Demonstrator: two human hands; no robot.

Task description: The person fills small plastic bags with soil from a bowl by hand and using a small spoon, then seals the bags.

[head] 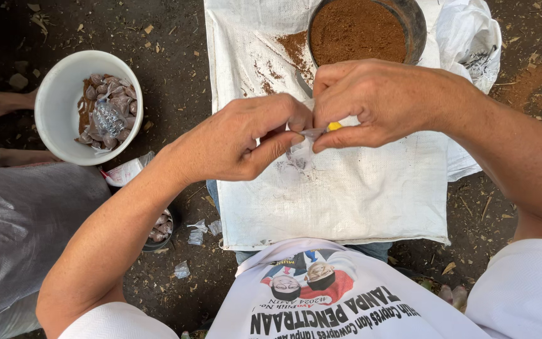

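A small clear plastic bag (302, 147) sits at the centre of the view, pinched between both hands above a white woven sack (359, 194) spread over the person's lap. A small yellow piece (334, 126) shows at the bag's top, right beside the right fingertips; what it is cannot be told.

The left hand (236, 138) comes in from 8 o'clock, wrist bent, thumb and curled forefinger pressed together on the bag's left edge, the other fingers folded into the palm. The right hand (377, 103) reaches in from 4 o'clock, knuckles up, thumb and forefinger pinching the bag's top, remaining fingers tucked close. The two hands touch at the fingertips.

At 12 o'clock from the hands, a dark round bowl (416, 28) stands on the sack, filled nearly to the rim with fine reddish-brown powder (356, 28); some powder is spilled on the sack just at the bowl's 8 o'clock. At 10 o'clock, well apart on the bare dirt ground (170, 75), a white bucket (58, 94) holds a heap of small filled clear packets (108, 110) of brown stuff. At 7 o'clock, partly hidden beneath the left forearm, a small dark dish (158, 232) holds more such packets, with a few loose ones lying on the ground near it.
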